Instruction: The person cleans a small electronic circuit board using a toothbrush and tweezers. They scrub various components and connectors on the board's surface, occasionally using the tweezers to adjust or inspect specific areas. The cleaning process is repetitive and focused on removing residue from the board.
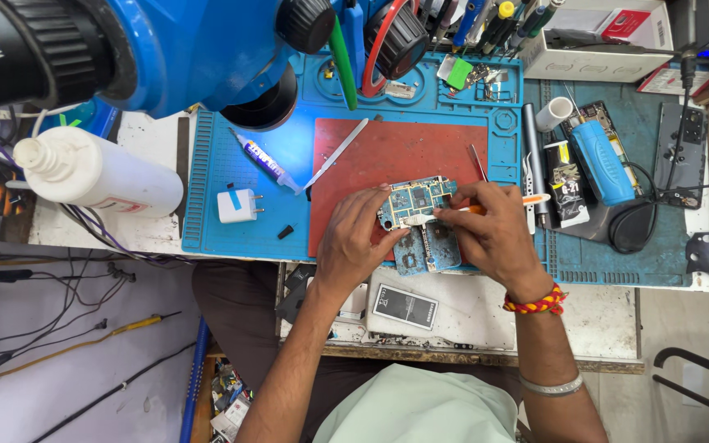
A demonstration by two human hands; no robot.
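Observation:
A blue-green phone circuit board [418,221] lies on the red mat [387,156], over the blue work mat [231,189]. My left hand [354,238] grips the board's left edge with fingers and thumb. My right hand [494,234] holds an orange and white brush-like tool [506,203], its pale tip resting across the middle of the board. A red and yellow thread band and a silver bangle sit on my right wrist.
A blue microscope [166,49] hangs over the top left. A white squeeze bottle [96,172], white charger plug [238,205], glue tube [264,160], metal tweezers [338,152], phone battery [404,308], blue heat tool [602,162] and tool rack [486,16] surround the mat.

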